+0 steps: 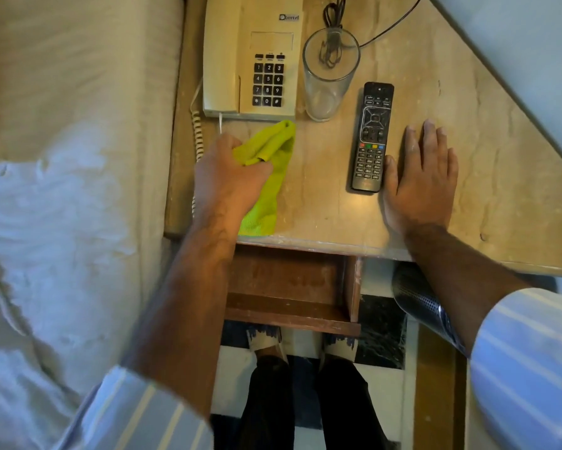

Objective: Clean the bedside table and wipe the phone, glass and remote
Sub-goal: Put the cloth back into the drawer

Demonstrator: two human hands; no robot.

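Observation:
A cream corded phone [253,56] stands at the back left of the marble-topped bedside table [321,196]. An empty clear glass [328,76] stands just right of it. A black remote [372,138] lies flat right of the glass. My left hand [227,177] grips a lime-green cloth [268,177] lying on the tabletop in front of the phone. My right hand [419,177] rests flat on the table, fingers straight, its thumb beside the remote's lower right edge.
A bed [71,157] with pale sheets borders the table on the left. A wooden drawer [289,297] stands pulled open under the table's front edge. A black cable [393,24] runs behind the glass. A dark perforated bin [416,297] sits below right. The wall [516,43] cuts the table diagonally.

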